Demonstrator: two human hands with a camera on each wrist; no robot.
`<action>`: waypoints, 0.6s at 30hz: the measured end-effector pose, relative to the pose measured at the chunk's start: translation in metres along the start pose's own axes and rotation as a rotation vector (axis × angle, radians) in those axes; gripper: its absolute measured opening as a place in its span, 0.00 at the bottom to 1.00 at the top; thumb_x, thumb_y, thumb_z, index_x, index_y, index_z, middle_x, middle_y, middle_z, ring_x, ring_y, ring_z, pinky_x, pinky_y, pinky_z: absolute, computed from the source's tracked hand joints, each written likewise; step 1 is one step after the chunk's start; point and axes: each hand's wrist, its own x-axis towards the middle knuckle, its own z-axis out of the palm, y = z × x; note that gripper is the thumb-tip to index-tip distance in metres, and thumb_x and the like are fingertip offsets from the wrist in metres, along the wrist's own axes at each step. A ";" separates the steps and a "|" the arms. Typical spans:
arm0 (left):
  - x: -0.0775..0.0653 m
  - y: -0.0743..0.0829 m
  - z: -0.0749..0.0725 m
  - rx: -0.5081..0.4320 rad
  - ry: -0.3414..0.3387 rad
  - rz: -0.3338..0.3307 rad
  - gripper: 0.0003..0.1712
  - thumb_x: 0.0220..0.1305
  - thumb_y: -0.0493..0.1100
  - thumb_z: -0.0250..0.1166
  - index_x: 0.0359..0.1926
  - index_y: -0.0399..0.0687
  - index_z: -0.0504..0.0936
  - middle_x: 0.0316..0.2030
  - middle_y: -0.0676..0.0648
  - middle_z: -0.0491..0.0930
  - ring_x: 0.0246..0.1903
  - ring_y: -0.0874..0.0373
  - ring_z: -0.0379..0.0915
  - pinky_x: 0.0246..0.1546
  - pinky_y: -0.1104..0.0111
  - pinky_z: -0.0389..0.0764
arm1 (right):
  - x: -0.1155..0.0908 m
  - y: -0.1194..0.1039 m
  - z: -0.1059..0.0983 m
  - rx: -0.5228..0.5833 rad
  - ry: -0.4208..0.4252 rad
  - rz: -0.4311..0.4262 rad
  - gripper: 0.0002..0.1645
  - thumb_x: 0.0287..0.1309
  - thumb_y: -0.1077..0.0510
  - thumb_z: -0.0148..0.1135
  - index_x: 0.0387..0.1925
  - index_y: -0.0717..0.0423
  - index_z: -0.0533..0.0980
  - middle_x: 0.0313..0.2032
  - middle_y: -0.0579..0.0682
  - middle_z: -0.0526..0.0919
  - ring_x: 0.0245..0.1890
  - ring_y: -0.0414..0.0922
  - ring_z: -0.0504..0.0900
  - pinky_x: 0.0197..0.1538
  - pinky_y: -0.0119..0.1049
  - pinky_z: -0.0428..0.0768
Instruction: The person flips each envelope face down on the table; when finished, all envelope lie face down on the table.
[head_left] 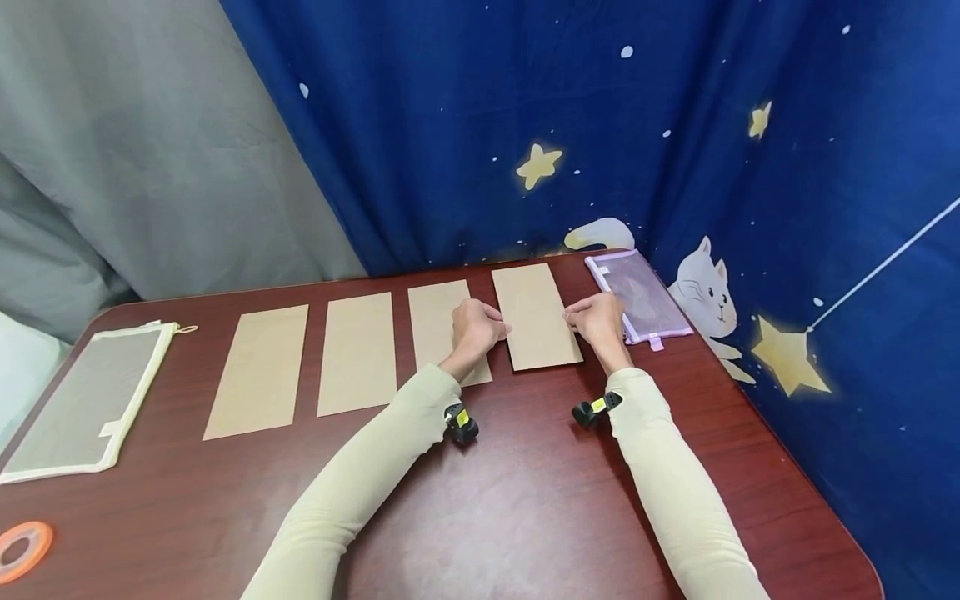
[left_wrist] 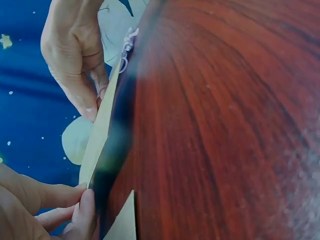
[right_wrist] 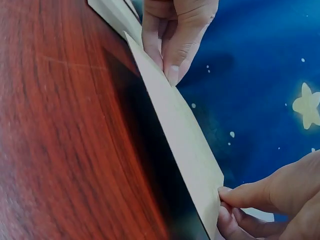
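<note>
Between my two hands is a tan rectangle of kraft paper or thin card [head_left: 536,317], lifted slightly off the table in the wrist views. Its left long edge is pinched by my left hand [head_left: 477,327], thumb against fingertips. My right hand [head_left: 597,322] pinches the opposite edge the same way. The left wrist view shows the sheet [left_wrist: 102,130] nearly edge-on, with a dark shadow beneath it. In the right wrist view the sheet [right_wrist: 175,130] slants between both pinches. Another tan sheet [head_left: 435,304] lies to the left, partly hidden by my left hand.
Two more tan sheets, one nearer [head_left: 357,354] and one farther left [head_left: 258,371], lie in the same row. A cream-edged mesh zip pouch [head_left: 112,450] is at far left, a purple one [head_left: 648,292] at right. An orange tape roll [head_left: 41,546] sits front left. Curtains [head_left: 450,125] hang behind.
</note>
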 end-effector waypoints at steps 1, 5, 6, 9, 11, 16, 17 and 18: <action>0.000 0.000 0.001 0.011 0.000 -0.004 0.08 0.49 0.38 0.79 0.32 0.44 0.91 0.38 0.44 0.89 0.47 0.48 0.83 0.51 0.60 0.85 | 0.001 0.001 0.001 0.000 -0.007 0.003 0.08 0.56 0.66 0.69 0.37 0.69 0.87 0.34 0.66 0.88 0.18 0.36 0.84 0.23 0.22 0.81; 0.000 0.000 0.003 0.044 -0.009 -0.013 0.08 0.48 0.37 0.80 0.32 0.42 0.91 0.37 0.44 0.89 0.48 0.47 0.82 0.54 0.60 0.84 | 0.000 0.004 0.004 -0.060 -0.015 0.003 0.08 0.55 0.65 0.70 0.36 0.67 0.88 0.34 0.65 0.89 0.21 0.38 0.86 0.24 0.21 0.81; 0.000 0.000 0.004 0.056 -0.016 -0.011 0.08 0.48 0.36 0.80 0.32 0.42 0.91 0.36 0.44 0.89 0.47 0.47 0.82 0.53 0.60 0.84 | 0.000 0.005 0.005 -0.079 -0.011 0.005 0.08 0.55 0.65 0.70 0.36 0.67 0.88 0.33 0.64 0.89 0.22 0.40 0.88 0.24 0.21 0.79; 0.000 0.002 0.006 0.088 -0.035 0.015 0.07 0.48 0.36 0.79 0.31 0.41 0.90 0.35 0.43 0.89 0.46 0.45 0.84 0.53 0.59 0.85 | 0.000 0.007 0.006 -0.146 0.011 -0.002 0.07 0.55 0.64 0.70 0.35 0.64 0.89 0.32 0.62 0.89 0.26 0.47 0.90 0.23 0.21 0.77; 0.000 0.003 0.007 0.104 -0.036 0.044 0.06 0.48 0.35 0.79 0.29 0.41 0.89 0.33 0.44 0.88 0.44 0.44 0.84 0.51 0.57 0.86 | -0.001 0.007 0.006 -0.192 0.028 -0.020 0.07 0.55 0.63 0.70 0.34 0.62 0.89 0.32 0.60 0.90 0.32 0.50 0.90 0.27 0.25 0.79; -0.001 0.007 0.009 0.175 -0.027 0.171 0.19 0.48 0.29 0.71 0.12 0.45 0.72 0.14 0.51 0.68 0.25 0.51 0.74 0.33 0.62 0.84 | 0.001 0.006 0.007 -0.243 0.051 -0.065 0.06 0.53 0.63 0.71 0.32 0.62 0.89 0.35 0.59 0.90 0.42 0.56 0.87 0.44 0.43 0.84; -0.001 0.008 0.009 0.193 -0.026 0.200 0.22 0.49 0.27 0.68 0.10 0.47 0.66 0.13 0.52 0.61 0.23 0.52 0.68 0.29 0.64 0.81 | 0.001 0.006 0.007 -0.242 0.046 -0.069 0.06 0.52 0.63 0.70 0.31 0.62 0.89 0.35 0.60 0.90 0.43 0.57 0.87 0.45 0.46 0.84; -0.001 0.009 0.010 0.224 -0.025 0.226 0.25 0.50 0.26 0.64 0.10 0.49 0.61 0.13 0.53 0.56 0.22 0.53 0.64 0.26 0.64 0.78 | 0.002 0.005 0.007 -0.242 0.045 -0.075 0.06 0.51 0.64 0.71 0.31 0.63 0.89 0.35 0.60 0.90 0.43 0.58 0.87 0.47 0.48 0.84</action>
